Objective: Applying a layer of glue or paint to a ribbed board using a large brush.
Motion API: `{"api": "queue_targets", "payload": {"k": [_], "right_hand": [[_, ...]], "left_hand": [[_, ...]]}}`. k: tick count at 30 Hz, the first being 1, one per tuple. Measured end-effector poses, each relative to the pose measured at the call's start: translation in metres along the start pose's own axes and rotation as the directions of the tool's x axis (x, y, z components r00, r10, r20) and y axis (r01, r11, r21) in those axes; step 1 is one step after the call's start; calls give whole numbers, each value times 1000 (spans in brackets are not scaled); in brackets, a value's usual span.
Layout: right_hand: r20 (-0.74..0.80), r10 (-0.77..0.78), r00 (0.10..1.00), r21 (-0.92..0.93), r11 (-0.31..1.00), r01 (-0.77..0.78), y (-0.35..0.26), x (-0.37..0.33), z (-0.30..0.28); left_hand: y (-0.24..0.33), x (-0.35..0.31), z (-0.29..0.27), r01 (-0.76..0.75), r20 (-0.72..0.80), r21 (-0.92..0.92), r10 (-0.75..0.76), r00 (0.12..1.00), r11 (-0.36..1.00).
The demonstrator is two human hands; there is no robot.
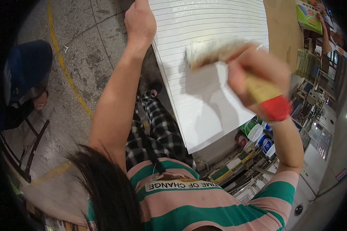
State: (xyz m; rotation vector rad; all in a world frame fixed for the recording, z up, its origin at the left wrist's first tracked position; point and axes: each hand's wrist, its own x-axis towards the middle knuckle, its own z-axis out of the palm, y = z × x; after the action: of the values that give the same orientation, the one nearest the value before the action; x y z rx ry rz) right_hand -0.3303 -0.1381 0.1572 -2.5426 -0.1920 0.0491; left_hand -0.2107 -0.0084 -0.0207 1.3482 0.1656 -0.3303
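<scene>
Free room lies over the white sheets' (pixel 204 100) near end; the brush (pixel 206 54) and right hand (pixel 260 73) block farther right.

A workshop or small factory floor, by the look of it: worn, stained flooring (pixel 83 46) with a painted yellow line (pixel 66 75) at left, plastic tubs (pixel 265 143) crowded right of centre (green and blue ones among them), greenish stacked sheets (pixel 307 63) at upper right, and another person's arm (pixel 325 38) beyond.
</scene>
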Motion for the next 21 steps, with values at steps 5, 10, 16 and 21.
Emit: {"api": "queue_targets", "payload": {"k": [5, 10, 16, 21], "right_hand": [[201, 12, 979, 35, 999, -20, -11, -29, 2], [-64, -105, 992, -34, 994, 103, 4, 2, -2], [323, 94, 942, 34, 993, -111, -9, -53, -18], [49, 193, 980, 114, 974, -198, 16, -61, -20]], "left_hand": [[7, -4, -7, 32, -54, 97, -27, 998, 995], [8, -4, 1, -38, -51, 146, 46, 998, 989], [4, 2, -5, -44, 38, 75, 41, 998, 996], [0, -5, -1, 39, -79, -90, -46, 996, 995]]}}
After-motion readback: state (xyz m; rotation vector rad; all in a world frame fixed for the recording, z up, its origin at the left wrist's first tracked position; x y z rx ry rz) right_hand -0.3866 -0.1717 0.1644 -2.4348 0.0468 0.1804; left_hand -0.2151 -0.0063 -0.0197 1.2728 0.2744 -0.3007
